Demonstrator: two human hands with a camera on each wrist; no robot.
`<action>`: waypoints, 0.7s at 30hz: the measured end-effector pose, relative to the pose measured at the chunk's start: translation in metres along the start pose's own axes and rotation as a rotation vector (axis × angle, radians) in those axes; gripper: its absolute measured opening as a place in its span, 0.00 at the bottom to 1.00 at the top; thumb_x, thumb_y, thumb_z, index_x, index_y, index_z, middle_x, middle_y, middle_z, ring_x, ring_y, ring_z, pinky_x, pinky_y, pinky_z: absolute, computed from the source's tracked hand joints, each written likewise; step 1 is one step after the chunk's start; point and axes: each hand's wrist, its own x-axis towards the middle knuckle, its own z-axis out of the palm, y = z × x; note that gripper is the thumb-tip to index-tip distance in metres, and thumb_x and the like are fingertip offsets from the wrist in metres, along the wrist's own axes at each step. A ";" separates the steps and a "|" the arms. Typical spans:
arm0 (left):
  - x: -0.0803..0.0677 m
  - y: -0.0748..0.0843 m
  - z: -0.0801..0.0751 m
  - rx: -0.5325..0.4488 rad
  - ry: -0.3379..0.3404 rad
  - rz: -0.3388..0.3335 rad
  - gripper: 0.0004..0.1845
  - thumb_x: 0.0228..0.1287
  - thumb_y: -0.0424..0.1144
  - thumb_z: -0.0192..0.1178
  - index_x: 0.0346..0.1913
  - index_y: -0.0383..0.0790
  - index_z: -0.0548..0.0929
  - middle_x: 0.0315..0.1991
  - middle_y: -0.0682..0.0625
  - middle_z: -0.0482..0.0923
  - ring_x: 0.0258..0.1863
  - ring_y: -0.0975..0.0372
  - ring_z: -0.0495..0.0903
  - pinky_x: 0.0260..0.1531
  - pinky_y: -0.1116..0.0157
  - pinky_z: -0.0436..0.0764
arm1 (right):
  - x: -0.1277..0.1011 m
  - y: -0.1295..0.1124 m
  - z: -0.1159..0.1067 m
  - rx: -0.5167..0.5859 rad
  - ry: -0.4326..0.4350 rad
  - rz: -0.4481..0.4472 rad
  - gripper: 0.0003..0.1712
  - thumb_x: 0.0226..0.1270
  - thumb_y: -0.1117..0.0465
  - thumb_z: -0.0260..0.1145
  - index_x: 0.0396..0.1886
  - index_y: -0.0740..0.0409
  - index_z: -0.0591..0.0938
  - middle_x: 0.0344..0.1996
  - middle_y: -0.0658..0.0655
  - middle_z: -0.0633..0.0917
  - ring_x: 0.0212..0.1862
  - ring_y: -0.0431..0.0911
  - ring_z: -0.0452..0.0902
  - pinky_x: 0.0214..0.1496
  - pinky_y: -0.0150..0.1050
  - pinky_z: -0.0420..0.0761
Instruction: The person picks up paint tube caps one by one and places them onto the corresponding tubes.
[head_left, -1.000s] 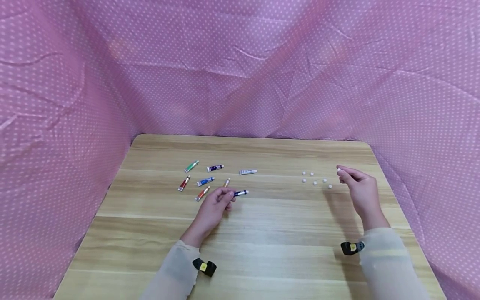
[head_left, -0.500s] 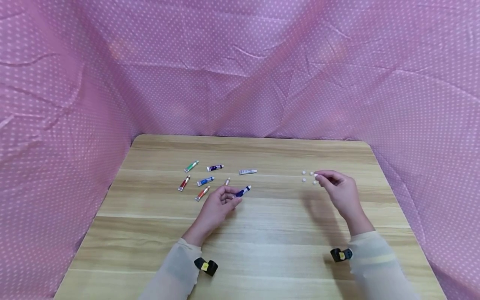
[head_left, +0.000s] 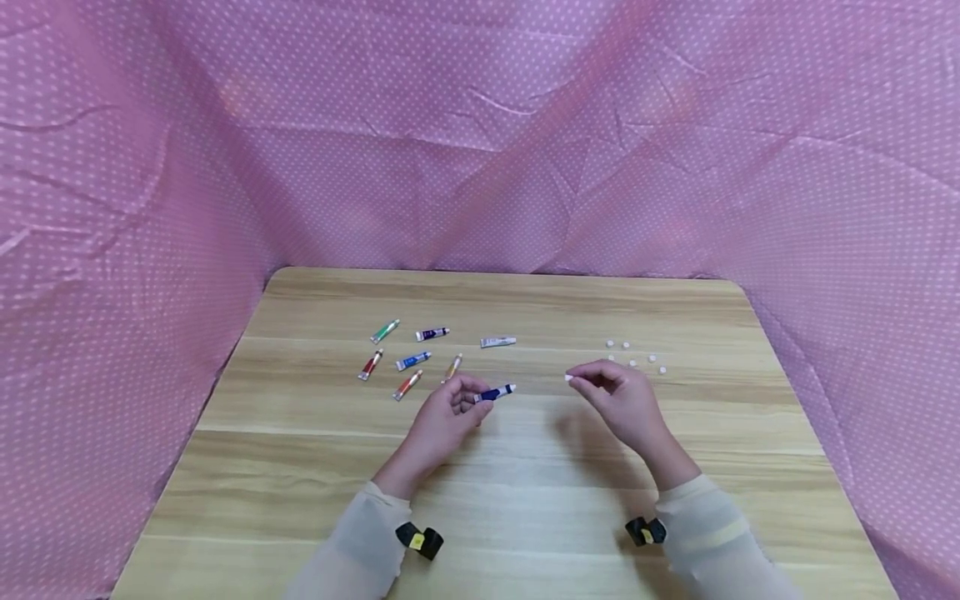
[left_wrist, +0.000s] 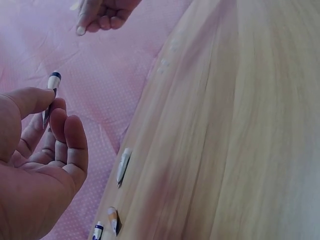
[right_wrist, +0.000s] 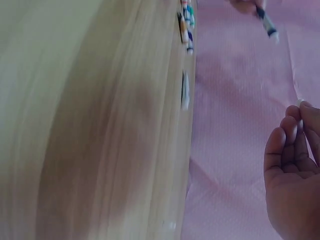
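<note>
My left hand [head_left: 442,417] pinches a dark blue paint tube [head_left: 495,392] a little above the wooden table [head_left: 525,467], its open nozzle pointing right. The same blue paint tube [left_wrist: 50,95] shows between thumb and fingers in the left wrist view. My right hand [head_left: 626,400] pinches a small white cap [head_left: 569,378] at its fingertips, a short gap right of the tube's nozzle. In the right wrist view the white cap [right_wrist: 299,103] peeks above the fingertips, and the blue paint tube [right_wrist: 267,24] sits at the top.
Several more paint tubes lie at the table's back left, among them a green one [head_left: 384,331], a red one [head_left: 369,365] and a white one [head_left: 498,342]. Several loose white caps [head_left: 633,357] lie at the back right. Pink dotted cloth [head_left: 480,133] walls the table in.
My right hand has left the loose caps and carried one white cap leftward to the tube. My left hand has lifted the blue tube and shifted it slightly right.
</note>
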 end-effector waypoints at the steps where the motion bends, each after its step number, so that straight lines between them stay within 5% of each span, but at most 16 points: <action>1: 0.000 0.000 0.000 0.004 0.000 -0.004 0.12 0.77 0.41 0.68 0.59 0.51 0.83 0.47 0.49 0.85 0.42 0.58 0.82 0.43 0.63 0.84 | -0.001 -0.002 0.003 -0.005 -0.004 -0.017 0.04 0.73 0.61 0.76 0.44 0.52 0.94 0.40 0.55 0.95 0.39 0.31 0.83 0.43 0.28 0.82; 10: -0.002 0.000 0.003 -0.015 -0.027 0.004 0.13 0.76 0.39 0.69 0.58 0.49 0.83 0.47 0.48 0.86 0.43 0.58 0.82 0.39 0.68 0.82 | -0.004 -0.011 0.030 0.044 -0.074 -0.065 0.05 0.71 0.65 0.77 0.44 0.54 0.94 0.42 0.51 0.94 0.44 0.33 0.86 0.52 0.30 0.86; 21: -0.004 -0.002 0.007 0.003 -0.062 -0.004 0.12 0.77 0.42 0.69 0.58 0.50 0.83 0.47 0.49 0.86 0.43 0.58 0.82 0.39 0.67 0.82 | -0.006 -0.018 0.047 0.068 -0.132 -0.014 0.06 0.71 0.65 0.77 0.44 0.52 0.93 0.41 0.52 0.94 0.42 0.36 0.84 0.44 0.30 0.83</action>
